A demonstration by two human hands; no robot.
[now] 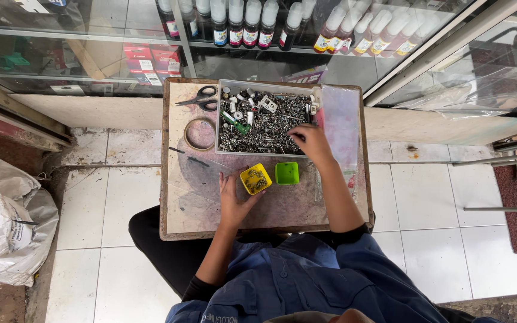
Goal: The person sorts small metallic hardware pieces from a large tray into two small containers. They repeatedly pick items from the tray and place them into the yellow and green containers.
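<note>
On a small worn table (282, 209) stands a clear tray (224, 90) full of several small metal screws and parts. My right hand (310, 142) reaches into the tray's near right corner, fingers curled down among the parts; whether it holds one I cannot tell. My left hand (233, 200) rests on the table with fingers apart, touching the near left side of a small yellow cup (255, 179) that holds some screws. A small green cup (286, 173) stands just right of the yellow one.
Black-handled scissors (200, 98) and a ring of tape (200, 134) lie on the table's left part. A glass display case with ink bottles (243, 24) stands behind the table. A white sack (7, 221) sits on the tiled floor at left.
</note>
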